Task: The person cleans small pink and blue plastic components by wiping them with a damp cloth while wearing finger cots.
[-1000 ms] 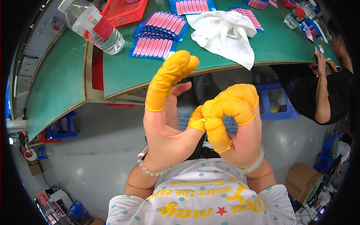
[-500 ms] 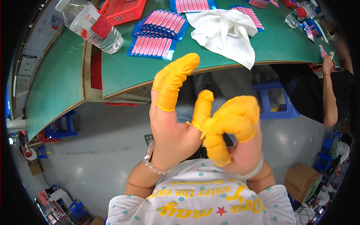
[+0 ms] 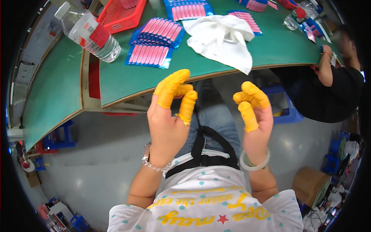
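Yellow finger cots cover the thumb and fingers of both hands, which hover apart in front of the table edge. My left hand (image 3: 167, 120) is open and empty, its fingers bent forward and the thumb held away from them. Opposite it, my right hand (image 3: 258, 120) is also open with nothing in it, the fingers curled loosely and a gap between them and the thumb. Nearest to my left hand on the green table (image 3: 205, 69) lie blue packs of pink sticks (image 3: 148, 56). A crumpled white cloth (image 3: 222, 40) rests beyond the gap between my hands.
A water bottle (image 3: 92, 34) stands at the left, by a red basket (image 3: 123, 19). More blue packs (image 3: 189, 9) lie farther back. At the right sits another person in black (image 3: 324, 92). A blue stool (image 3: 284, 104) is under the table, and a cardboard box (image 3: 309, 185) stands behind right.
My hands have come apart: the right one let go of the left thumb's finger cot and moved away to the right. The left fingers have lowered and bent. The view has shifted slightly.
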`<move>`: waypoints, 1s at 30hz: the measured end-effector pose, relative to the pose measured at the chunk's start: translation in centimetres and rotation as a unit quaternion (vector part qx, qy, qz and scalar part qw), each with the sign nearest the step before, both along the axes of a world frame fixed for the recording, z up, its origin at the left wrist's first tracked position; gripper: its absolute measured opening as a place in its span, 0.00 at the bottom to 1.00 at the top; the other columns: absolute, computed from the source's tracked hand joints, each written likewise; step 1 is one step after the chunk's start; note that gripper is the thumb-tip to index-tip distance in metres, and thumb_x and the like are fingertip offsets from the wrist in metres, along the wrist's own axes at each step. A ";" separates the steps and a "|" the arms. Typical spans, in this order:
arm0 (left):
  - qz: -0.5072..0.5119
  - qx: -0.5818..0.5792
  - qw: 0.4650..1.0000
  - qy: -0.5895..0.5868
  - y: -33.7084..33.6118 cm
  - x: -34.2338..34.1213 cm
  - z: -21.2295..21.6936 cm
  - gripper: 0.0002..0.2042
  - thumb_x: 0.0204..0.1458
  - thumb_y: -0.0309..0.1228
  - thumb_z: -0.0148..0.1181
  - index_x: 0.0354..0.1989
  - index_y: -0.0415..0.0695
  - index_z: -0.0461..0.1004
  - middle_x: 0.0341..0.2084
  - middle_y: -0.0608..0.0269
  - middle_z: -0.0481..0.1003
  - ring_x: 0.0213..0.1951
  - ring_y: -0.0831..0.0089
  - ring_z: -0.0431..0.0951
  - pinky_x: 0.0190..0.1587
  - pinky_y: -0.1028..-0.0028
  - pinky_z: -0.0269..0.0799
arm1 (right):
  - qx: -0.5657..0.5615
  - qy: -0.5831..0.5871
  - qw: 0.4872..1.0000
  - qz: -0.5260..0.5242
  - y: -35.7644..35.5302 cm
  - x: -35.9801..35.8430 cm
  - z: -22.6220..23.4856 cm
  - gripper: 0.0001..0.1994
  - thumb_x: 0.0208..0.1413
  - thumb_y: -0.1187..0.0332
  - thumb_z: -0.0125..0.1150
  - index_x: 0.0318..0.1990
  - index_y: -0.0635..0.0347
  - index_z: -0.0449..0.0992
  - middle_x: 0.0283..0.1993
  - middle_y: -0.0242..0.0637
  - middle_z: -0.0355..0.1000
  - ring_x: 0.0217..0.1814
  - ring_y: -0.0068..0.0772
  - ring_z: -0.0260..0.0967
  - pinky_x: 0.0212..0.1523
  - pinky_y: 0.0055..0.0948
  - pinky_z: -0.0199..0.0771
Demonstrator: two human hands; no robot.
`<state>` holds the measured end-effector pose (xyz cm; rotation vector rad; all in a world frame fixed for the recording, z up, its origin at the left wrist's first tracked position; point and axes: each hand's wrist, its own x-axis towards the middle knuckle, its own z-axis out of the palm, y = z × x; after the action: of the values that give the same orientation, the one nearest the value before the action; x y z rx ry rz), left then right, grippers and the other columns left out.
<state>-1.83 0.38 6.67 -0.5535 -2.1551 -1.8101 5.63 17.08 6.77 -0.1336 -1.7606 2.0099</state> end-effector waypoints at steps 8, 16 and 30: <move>0.013 -0.023 0.999 -0.038 -2.9 0.5 -0.1 0.22 0.57 0.21 0.61 0.61 0.41 0.67 0.48 0.60 0.77 0.25 0.90 0.66 0.21 0.87 0.61 | 0.030 -0.030 0.998 -0.041 1.9 -0.6 -1.7 0.18 0.60 0.75 0.61 0.57 0.62 0.70 0.46 0.30 0.73 0.43 0.17 0.67 0.46 0.19 0.67; 0.053 -0.247 0.962 0.108 -3.6 -0.4 0.5 0.18 0.51 0.20 0.65 0.52 0.41 0.75 0.44 0.56 0.77 0.43 0.63 0.76 0.48 0.69 0.71 | 0.244 -0.011 0.959 -0.142 5.3 -6.3 -0.5 0.19 0.55 0.73 0.64 0.55 0.60 0.74 0.45 0.38 0.74 0.46 0.32 0.69 0.46 0.29 0.68; 0.034 -0.424 0.874 0.235 7.1 -9.6 -1.2 0.10 0.51 0.32 0.62 0.39 0.42 0.79 0.47 0.58 0.76 0.50 0.59 0.71 0.51 0.59 0.56 | 0.323 -0.138 0.924 -0.152 7.1 -8.6 -0.9 0.23 0.51 0.71 0.67 0.56 0.63 0.72 0.36 0.38 0.76 0.42 0.35 0.67 0.45 0.33 0.69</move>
<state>-11.39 7.50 5.44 -0.9515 -2.4434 -0.4988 -2.93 24.18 5.84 -0.4577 -2.3193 1.1599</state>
